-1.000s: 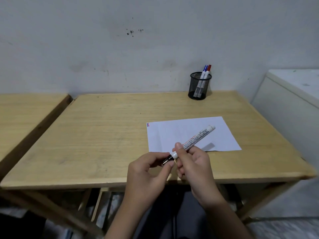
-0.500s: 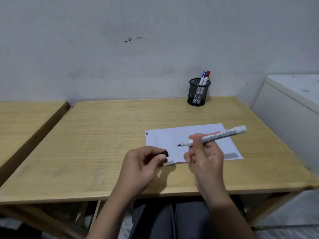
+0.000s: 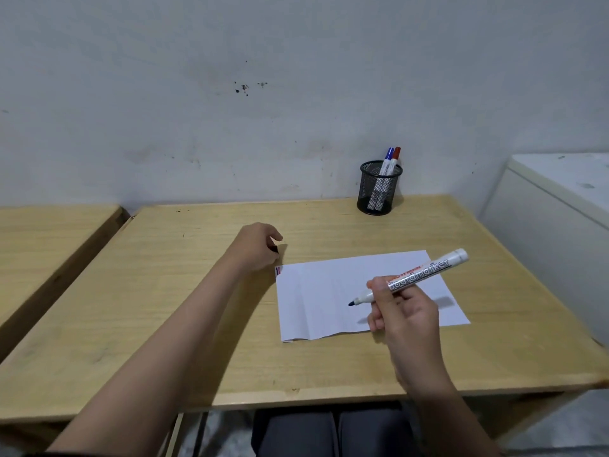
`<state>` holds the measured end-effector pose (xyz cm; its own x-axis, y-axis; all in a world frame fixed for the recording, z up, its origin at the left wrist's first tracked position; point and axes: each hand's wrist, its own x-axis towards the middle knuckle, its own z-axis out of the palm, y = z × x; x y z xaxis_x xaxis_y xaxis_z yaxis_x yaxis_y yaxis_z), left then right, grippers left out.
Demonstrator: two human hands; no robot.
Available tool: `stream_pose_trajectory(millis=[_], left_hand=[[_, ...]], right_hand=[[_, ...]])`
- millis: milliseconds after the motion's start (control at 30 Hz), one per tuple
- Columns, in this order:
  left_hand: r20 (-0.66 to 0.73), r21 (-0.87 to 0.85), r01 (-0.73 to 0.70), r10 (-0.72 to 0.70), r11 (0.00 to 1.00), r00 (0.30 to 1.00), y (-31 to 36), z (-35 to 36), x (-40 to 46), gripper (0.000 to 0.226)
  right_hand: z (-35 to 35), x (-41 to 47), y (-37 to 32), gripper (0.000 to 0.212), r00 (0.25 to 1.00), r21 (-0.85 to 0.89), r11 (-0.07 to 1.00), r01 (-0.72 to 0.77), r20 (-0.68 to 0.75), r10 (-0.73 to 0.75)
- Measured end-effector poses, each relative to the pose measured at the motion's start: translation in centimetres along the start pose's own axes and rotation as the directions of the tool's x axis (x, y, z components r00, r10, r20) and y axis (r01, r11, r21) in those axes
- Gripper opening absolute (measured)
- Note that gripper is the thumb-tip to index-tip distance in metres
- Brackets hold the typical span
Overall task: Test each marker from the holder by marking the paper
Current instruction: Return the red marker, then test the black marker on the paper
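Right hand (image 3: 407,313) is closed around an uncapped marker (image 3: 415,278), tip just above the paper (image 3: 329,291). At ten o'clock the left hand (image 3: 255,247) is curled on the desk (image 3: 164,291) (seemingly around the cap). Unpinned, the sheet could be dragged.

Three markers: one uncapped (image 3: 416,278) at 3 o'clock, two capped, blue (image 3: 385,166) and red (image 3: 392,164), at 1 o'clock. One mesh holder (image 3: 379,189) around those two. One paper sheet (image 3: 316,301). Two marks (image 3: 278,271) on its corner, red and blue. Two hands, left (image 3: 255,249) and right (image 3: 403,311). Two wooden tables, one (image 3: 164,291) central, one (image 3: 39,235) at 9 o'clock. One white cabinet (image 3: 553,219) at 3 o'clock.
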<state>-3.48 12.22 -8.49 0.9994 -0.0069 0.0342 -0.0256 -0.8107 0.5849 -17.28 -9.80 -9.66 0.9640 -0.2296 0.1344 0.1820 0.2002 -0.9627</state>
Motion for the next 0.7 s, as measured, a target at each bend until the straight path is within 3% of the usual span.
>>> stream_pose_trajectory(millis=[167,300,433,567,700], left_hand=[[-0.002,-0.188,0.039,-0.04,0.981,0.999,-1.1,0.3,-0.9,0.048],[-0.112,-0.332,0.039,-0.08,0.942,0.991,-1.8,1.3,-4.2,0.048],[-0.157,-0.281,-0.003,-0.043,0.96,0.987,-2.3,2.6,-6.2,0.055],[-0.141,-0.217,-0.037,0.006,0.976,0.99,-2.3,2.7,-6.2,0.045],[-0.171,-0.122,-0.046,0.025,0.991,0.985,-2.7,2.6,-6.2,0.039]], right_hand=[[0.7,1.1,-0.1,0.016,0.999,-0.058,0.998,0.035,-0.016,-0.036],[2.9,3.0,-0.8,0.02,0.996,-0.072,0.995,0.074,0.055,-0.07],[5.8,6.4,0.0,0.02,0.978,-0.15,0.987,-0.063,0.186,0.091],[8.5,9.3,2.3,0.026,0.955,-0.173,0.98,-0.1,0.26,0.144],[10.0,10.2,4.8,0.029,0.954,-0.221,0.966,-0.136,0.235,0.188]])
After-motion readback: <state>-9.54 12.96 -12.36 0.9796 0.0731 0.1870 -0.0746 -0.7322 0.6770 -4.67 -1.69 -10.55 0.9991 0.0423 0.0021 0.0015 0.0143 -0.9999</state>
